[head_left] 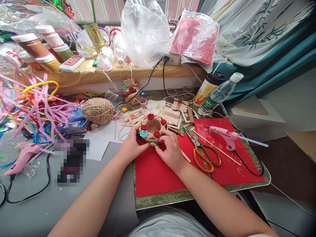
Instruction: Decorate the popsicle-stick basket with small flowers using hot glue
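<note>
Between my two hands is a small twine-wrapped craft-stick basket with a many-sided opening. Red roses and a blue flower sit around its rim, and a light green piece shows low on the near side. My left hand grips the basket's left side, its thumb reaching along the front. My right hand holds the right side, with thumb and fingers near the green piece. Under the hands lies red paper.
Scissors and a pink glue gun lie to the right on red sheets; another glue gun is at left. Behind are a twine ball, craft sticks, a water bottle and a cup. Pink pipe cleaners heap at left.
</note>
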Demonstrator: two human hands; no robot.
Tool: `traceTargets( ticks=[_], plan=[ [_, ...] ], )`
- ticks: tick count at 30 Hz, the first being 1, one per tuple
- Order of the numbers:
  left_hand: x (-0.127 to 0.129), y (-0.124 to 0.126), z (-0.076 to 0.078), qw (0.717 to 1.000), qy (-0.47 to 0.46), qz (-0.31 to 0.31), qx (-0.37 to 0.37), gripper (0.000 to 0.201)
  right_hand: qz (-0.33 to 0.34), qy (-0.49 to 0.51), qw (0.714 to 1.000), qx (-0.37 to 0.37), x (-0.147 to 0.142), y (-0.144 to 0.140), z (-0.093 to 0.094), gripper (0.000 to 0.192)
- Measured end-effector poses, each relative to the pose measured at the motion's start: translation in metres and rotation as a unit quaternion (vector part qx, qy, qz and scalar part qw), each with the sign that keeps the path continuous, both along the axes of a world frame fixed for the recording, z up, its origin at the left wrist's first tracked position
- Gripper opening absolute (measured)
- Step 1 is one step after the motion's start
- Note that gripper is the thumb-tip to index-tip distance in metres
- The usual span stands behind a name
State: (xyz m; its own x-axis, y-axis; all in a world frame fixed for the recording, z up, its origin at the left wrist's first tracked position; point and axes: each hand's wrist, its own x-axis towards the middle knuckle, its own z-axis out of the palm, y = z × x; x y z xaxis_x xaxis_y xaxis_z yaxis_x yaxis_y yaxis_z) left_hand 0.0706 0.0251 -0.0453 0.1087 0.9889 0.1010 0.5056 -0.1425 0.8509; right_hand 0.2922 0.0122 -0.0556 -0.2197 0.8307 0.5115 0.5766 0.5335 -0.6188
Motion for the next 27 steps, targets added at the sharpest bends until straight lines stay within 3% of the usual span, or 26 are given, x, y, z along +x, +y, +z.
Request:
traceTargets(
  ticks=[14, 27],
  plan=[
    [0.001, -0.001, -0.006, 1.0, 0.011, 0.023, -0.009, 0.085, -0.009, 0.022, 1.0, -0.002, -0.002, 0.004, -0.003, 0.02],
    [-0.004, -0.002, 0.0, 1.0, -0.003, -0.025, -0.012, 0.095, 0.011, 0.033, 0.999, -0.017, 0.007, 0.002, 0.008, 0.024]
  ],
)
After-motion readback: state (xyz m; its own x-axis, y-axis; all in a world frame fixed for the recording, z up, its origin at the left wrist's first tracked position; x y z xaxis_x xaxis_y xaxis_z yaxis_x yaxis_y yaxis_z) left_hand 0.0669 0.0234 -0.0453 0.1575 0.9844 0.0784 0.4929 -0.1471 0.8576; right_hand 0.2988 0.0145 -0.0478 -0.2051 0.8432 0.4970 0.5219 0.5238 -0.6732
